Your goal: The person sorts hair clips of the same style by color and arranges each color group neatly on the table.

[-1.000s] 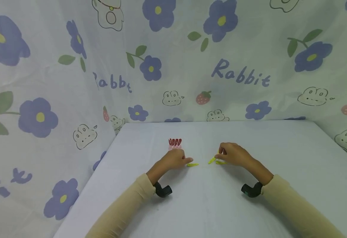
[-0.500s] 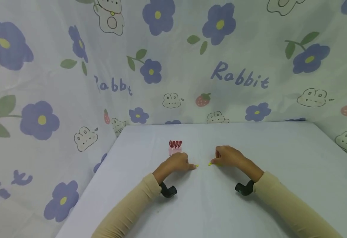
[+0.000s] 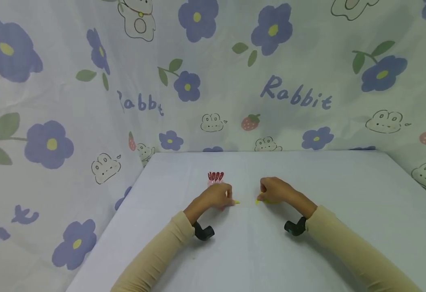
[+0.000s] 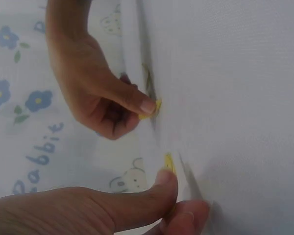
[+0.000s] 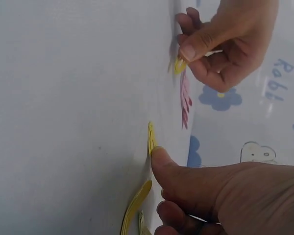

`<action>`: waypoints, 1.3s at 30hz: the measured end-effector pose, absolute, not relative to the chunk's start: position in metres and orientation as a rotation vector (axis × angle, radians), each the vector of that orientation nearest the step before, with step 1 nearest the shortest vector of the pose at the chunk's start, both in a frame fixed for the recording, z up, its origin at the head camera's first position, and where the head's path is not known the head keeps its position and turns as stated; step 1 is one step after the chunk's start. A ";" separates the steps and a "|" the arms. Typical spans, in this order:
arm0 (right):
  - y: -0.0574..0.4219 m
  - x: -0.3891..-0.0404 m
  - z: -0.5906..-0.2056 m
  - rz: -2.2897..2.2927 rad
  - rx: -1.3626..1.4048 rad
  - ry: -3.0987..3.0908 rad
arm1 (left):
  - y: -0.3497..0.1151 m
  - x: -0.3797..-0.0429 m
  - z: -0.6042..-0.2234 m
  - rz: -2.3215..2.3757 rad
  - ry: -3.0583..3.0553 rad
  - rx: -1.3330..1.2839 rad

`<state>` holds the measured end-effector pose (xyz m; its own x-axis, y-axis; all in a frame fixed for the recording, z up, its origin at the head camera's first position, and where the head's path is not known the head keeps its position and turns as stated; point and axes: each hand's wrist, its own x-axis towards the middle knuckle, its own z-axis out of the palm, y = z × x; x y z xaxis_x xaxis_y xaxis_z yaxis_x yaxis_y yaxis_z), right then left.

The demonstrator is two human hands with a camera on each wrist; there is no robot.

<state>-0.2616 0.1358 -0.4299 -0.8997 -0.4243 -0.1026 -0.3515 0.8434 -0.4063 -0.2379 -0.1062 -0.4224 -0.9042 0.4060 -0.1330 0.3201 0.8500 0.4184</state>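
My left hand (image 3: 216, 195) pinches a yellow snap hair clip (image 4: 169, 161) between thumb and finger, its tip pointing toward the right hand. Across a small gap, my right hand (image 3: 276, 190) pinches another yellow snap hair clip (image 5: 151, 137) low over the white table. Beside the right fingers in the right wrist view lie further yellow hair clips (image 5: 136, 205), partly cut off by the frame edge. Just behind the left hand, red hair clips (image 3: 216, 176) stand in a neat row, with pink hair clips (image 5: 184, 90) in front of them, mostly hidden by that hand in the head view.
A white cloth-covered table (image 3: 249, 251) spreads out under both hands. Patterned curtain fabric (image 3: 231, 85) with flowers and rabbits rises at the back and sides. A black wrist camera (image 3: 203, 232) hangs under the left wrist, and another black camera (image 3: 295, 227) under the right.
The left thumb and fingers have closed on the yellow hair clip, after reaching right and drawing back slightly. My right hand has shifted left with its clip, now lower over the table.
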 end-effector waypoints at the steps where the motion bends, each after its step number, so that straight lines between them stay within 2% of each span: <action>1: 0.135 -0.262 -0.429 -0.575 -0.608 2.832 | -0.109 -0.239 -0.421 0.602 2.820 0.591; 7: 0.129 -0.261 -0.424 -0.607 -0.663 2.837 | -0.124 -0.243 -0.412 0.747 2.858 0.683; 19: 0.108 -0.251 -0.416 -0.879 -0.835 2.719 | -0.164 -0.238 -0.406 0.872 2.911 0.677; 23: 0.098 -0.249 -0.415 -0.988 -0.852 2.709 | -0.175 -0.236 -0.408 1.076 2.833 0.630; 31: 0.080 -0.246 -0.428 -1.368 -0.876 2.513 | -0.189 -0.235 -0.419 1.246 2.854 0.611; 39: 0.066 -0.248 -0.441 -1.425 -0.928 2.440 | -0.199 -0.232 -0.431 1.230 2.986 0.527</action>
<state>-0.2482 0.0665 -0.4406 -0.7927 -0.5881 0.1606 -0.4288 0.3507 -0.8325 -0.2325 -0.1994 -0.4308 -0.9397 0.2438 0.2397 0.3419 0.6668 0.6622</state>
